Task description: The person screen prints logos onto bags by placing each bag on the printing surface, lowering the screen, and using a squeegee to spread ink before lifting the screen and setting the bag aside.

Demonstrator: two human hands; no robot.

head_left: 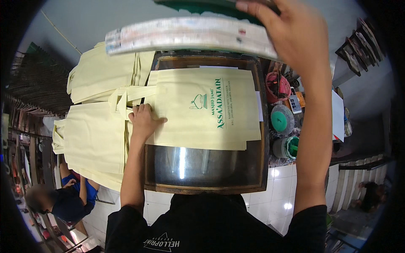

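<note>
Bag [181,109] lies flat on the glass-topped desk [211,173], green print face up, handle end pointing left toward the stacks. White paper [260,105] pokes out from under its right and top edges.

Left hand [145,122] is on the bag's handle-end edge, thumb spread out over the cloth. Can't tell if its fingers pinch the fabric or just press.

Right hand [297,38] is up high, fingers clamped on the right end of a pale, stained frame [190,36], raised clear of the bag. Frame is motion-blurred. A dark, green-edged piece [206,7] shows above it, right thumb over that; can't make out what it is.

Left of the desk: two stacks of the same cream bags, upper [107,69] and lower [95,137].

Right side: red bowl [276,87], phone [295,103], round green-centred dish [282,121], pot [280,147] with green ink in it.

Seated person [71,200] at lower left, another [372,196] at far right, blurry.
</note>
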